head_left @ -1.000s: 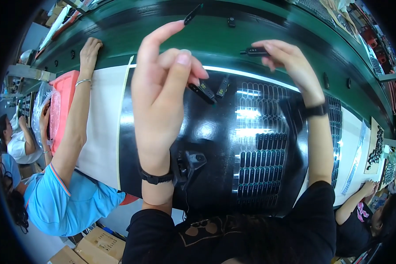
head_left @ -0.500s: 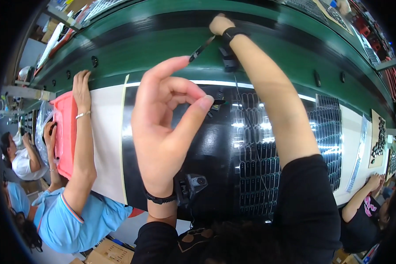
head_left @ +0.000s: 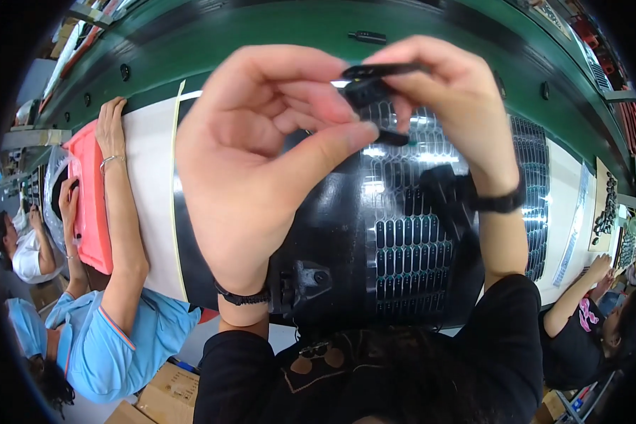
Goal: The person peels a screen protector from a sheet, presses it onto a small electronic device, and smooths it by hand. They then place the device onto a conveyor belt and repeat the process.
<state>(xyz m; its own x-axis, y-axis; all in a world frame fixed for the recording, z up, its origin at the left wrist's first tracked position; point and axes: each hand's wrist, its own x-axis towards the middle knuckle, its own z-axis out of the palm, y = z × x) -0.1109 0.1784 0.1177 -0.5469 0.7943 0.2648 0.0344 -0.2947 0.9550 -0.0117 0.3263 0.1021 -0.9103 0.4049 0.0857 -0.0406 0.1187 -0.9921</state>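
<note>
My left hand [head_left: 240, 162] is raised over the black work surface, its fingers curled toward the thumb. At its thumb tip is a small dark oblong piece [head_left: 393, 136] with a greenish end. My right hand [head_left: 463, 95] pinches a slim black oblong part [head_left: 381, 70] between thumb and fingers. The left index fingertip meets the part's left end. Just behind and below the part, a blocky black device [head_left: 366, 93] shows partly. Under my right wrist lies a clear tray [head_left: 369, 244] with rows of dark oblong pieces, its upper slots mostly without dark pieces.
Beyond the table runs a green conveyor belt [head_left: 275, 32] with spaced black parts, one dark oblong item [head_left: 367, 36] among them. A black bracket-like device [head_left: 311, 279] stands by my left wrist. At left, a co-worker's arm [head_left: 125, 212] reaches past a pink bin [head_left: 92, 205]; another person works at right.
My right hand has come back from the belt to beside my left hand. The slim black part now lies level between both hands. Dark items on the belt have shifted.
</note>
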